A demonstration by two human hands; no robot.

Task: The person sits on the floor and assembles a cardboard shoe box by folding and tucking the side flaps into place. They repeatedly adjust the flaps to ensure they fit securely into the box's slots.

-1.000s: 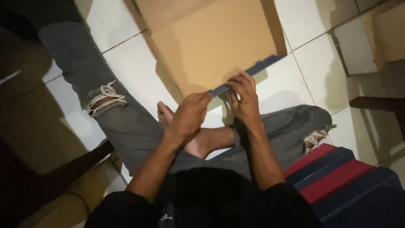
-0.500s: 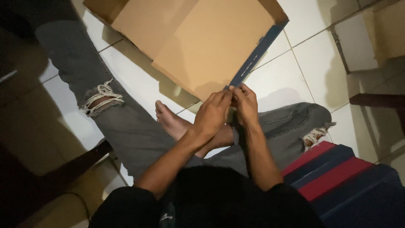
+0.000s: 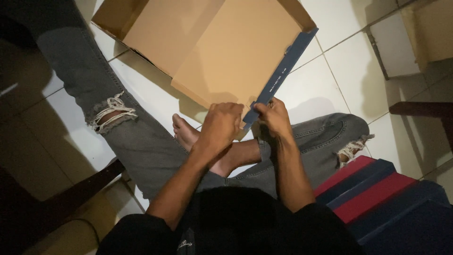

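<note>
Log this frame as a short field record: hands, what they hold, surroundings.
left hand: gripping near corner of the cardboard box
right hand: pinching the blue side flap at its near end
box state: brown inside, partly folded, lying open on the white tiled floor
posture: person seated, legs in ripped grey jeans, bare foot under the hands
nearby: red and blue stack at right
</note>
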